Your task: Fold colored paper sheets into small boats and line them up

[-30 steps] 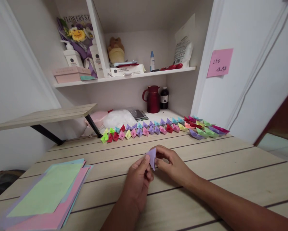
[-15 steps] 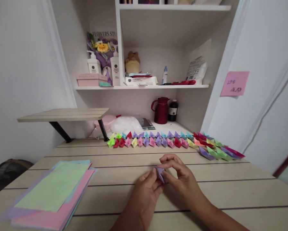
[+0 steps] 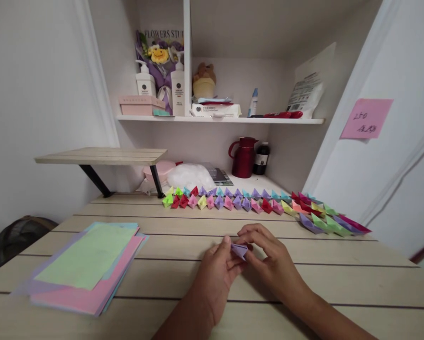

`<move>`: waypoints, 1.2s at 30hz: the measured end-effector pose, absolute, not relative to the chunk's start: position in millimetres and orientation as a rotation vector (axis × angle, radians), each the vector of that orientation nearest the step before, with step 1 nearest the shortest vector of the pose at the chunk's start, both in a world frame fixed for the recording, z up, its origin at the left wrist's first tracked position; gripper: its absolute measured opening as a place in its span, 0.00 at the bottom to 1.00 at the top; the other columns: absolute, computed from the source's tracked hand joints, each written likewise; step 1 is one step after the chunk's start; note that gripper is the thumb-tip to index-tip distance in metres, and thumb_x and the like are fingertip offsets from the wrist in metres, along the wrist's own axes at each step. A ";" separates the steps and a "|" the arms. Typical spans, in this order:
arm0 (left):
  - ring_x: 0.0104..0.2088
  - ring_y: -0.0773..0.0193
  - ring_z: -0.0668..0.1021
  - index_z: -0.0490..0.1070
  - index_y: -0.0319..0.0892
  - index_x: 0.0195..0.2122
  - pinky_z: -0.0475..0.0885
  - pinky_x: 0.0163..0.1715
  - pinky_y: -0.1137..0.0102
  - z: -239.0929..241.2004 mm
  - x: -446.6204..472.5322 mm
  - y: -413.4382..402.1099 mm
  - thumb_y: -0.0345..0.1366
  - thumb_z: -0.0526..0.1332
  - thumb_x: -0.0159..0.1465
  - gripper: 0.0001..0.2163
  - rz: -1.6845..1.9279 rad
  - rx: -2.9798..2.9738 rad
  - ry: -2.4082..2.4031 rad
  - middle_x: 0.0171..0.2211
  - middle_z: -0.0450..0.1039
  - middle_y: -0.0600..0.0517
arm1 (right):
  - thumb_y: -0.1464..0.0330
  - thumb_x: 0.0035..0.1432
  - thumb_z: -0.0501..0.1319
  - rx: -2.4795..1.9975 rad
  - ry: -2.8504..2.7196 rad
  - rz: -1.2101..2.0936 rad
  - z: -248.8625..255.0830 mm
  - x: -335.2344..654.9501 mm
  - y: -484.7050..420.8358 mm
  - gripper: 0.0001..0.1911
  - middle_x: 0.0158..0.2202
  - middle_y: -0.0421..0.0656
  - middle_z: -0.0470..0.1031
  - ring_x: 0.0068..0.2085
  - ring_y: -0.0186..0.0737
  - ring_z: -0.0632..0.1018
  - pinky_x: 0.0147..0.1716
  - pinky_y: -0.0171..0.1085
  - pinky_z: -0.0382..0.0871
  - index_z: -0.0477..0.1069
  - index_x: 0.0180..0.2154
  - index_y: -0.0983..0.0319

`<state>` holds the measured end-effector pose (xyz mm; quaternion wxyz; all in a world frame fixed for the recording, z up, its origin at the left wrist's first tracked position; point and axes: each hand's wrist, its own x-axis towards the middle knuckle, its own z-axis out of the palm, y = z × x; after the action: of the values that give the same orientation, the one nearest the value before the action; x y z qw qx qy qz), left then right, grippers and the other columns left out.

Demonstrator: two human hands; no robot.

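A small folded purple paper (image 3: 239, 250) is held between both hands just above the wooden table. My left hand (image 3: 217, 271) grips its left side, thumb raised along the edge and fingers curled beneath. On the other side, my right hand (image 3: 268, 252) pinches the paper with thumb and fingertips. Parts of the paper are hidden by the fingers. Beyond the hands, rows of small folded paper boats (image 3: 229, 203) in many colours stand along the table's back. Larger paper boats (image 3: 334, 224) cluster at the right end of the rows.
A stack of coloured paper sheets (image 3: 87, 257) lies at the left, light green on top. Behind it stands a small raised wooden shelf (image 3: 101, 156) on black legs. A dark red jug (image 3: 244, 158) and a dark bottle (image 3: 262, 158) stand at the back. A pink note (image 3: 367, 118) hangs at right.
The purple paper has turned from a steep angle to lying more sideways between the fingers. Both hands keep hold of it. The whole view has shifted slightly.
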<state>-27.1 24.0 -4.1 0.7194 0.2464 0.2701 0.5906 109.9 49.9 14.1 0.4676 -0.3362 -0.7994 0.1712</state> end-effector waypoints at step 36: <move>0.39 0.59 0.80 0.77 0.35 0.37 0.72 0.45 0.68 -0.1 -32.1 31.5 0.30 0.68 0.55 0.09 1.460 0.495 0.811 0.38 0.79 0.41 | 0.63 0.53 0.65 -0.765 -1.390 1.487 9.3 101.7 50.6 0.26 0.46 0.45 0.73 0.44 0.42 0.76 0.44 0.42 0.68 0.61 0.53 0.55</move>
<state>-32.1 31.5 -0.1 0.6441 0.2173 0.3561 0.6412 101.7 50.6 9.3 0.4648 -0.3113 -0.5659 0.6056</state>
